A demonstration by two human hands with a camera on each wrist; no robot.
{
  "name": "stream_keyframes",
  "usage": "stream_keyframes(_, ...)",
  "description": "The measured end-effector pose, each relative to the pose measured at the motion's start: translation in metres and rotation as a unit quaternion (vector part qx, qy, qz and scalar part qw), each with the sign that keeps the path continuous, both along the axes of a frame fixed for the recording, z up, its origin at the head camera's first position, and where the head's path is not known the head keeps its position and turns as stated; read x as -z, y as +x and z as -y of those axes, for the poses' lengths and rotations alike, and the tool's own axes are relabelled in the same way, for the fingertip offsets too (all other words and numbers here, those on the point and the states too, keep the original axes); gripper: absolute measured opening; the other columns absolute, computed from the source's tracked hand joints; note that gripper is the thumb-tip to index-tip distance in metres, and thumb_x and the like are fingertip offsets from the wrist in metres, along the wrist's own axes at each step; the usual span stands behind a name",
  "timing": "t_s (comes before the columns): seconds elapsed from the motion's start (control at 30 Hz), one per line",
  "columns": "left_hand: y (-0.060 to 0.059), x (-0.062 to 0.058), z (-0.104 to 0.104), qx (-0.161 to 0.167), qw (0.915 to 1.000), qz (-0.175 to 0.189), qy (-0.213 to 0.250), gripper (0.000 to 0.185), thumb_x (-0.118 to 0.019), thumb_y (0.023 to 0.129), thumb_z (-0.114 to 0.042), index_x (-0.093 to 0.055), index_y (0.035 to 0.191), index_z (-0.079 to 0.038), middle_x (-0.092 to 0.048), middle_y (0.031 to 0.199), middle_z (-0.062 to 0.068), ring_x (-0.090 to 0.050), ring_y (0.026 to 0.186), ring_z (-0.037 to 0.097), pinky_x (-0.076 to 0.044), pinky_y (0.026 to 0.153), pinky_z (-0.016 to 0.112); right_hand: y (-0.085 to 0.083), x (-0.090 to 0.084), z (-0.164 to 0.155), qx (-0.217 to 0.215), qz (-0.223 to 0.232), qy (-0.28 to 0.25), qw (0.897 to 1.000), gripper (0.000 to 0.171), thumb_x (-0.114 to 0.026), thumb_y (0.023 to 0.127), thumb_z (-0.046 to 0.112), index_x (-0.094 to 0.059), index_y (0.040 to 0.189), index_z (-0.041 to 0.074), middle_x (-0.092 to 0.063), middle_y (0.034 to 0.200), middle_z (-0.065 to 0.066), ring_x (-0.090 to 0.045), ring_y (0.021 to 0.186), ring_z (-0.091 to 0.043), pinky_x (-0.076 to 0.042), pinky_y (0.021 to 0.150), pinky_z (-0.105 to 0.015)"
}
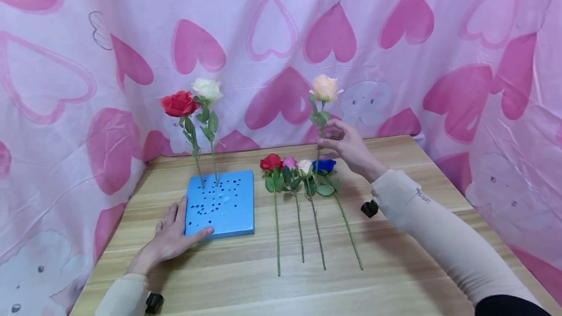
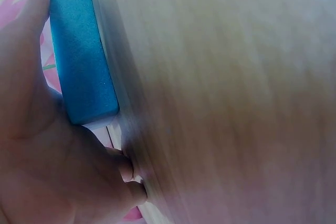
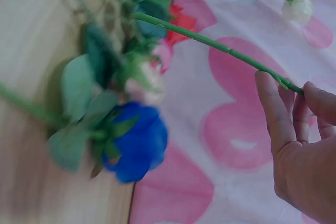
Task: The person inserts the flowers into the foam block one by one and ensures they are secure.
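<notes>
- Behind everything hung a pink-and-white cloth [image 1: 272,28] printed with hearts, turning forward at both sides.
- Before it spread the wood-grain tabletop [image 1: 210,277].
- I wore pale sleeves [image 1: 443,243], the right one marked with small lettering.
- Near the middle lay four roses side by side, left to right: lying red rose [image 1: 271,162], pink rose [image 1: 290,162], cream rose [image 1: 305,167] and blue rose [image 1: 324,166], stems pointing my way.
- Left of them the blue block [image 1: 241,216] sat flat; at its far part stood a standing red rose [image 1: 180,104], leaning left, and a white rose [image 1: 208,90] beside it.
- My right hand [image 1: 349,146] was raised, its fingers [image 3: 275,111] pinching the green stem of the peach rose [image 1: 325,88], bloom up, above the blue one; whether its lower end touched the leaves, I couldn't tell.
- My left hand [image 1: 169,235] rested against the block, fingers [image 1: 181,211] straight along its left edge, thumb spread wide over the near edge.
- Small dark holes [image 1: 235,205] dotted the block's top.
</notes>
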State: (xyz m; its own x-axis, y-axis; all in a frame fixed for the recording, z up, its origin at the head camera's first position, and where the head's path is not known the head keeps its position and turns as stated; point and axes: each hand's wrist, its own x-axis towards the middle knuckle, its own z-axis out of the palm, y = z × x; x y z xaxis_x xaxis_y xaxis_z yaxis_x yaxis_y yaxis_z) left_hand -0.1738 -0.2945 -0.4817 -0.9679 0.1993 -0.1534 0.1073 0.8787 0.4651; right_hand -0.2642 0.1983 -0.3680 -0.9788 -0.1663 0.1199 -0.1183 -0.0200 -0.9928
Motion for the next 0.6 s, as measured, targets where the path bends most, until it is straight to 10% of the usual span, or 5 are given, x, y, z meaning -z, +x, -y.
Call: stream_keyframes(0.6, 0.0, -0.001, 0.0, -0.005, 1.0, 0.004, 0.002, 0.127, -0.062, 0.088, -0.075, 0.01, 0.165, -0.004, 0.004, 0.165, 0.04, 0.006, 0.151, 0.061, 0.003, 0.112, 0.082, -0.023, -0.015, 0.06, -0.028, -0.022, -0.012, 0.999, 0.04, -0.07, 0.098, 0.0, -0.062, 0.135, 0.011, -0.07, 0.112, -0.02, -0.069, 0.105, -0.042, -0.06, 0.086, -0.058)
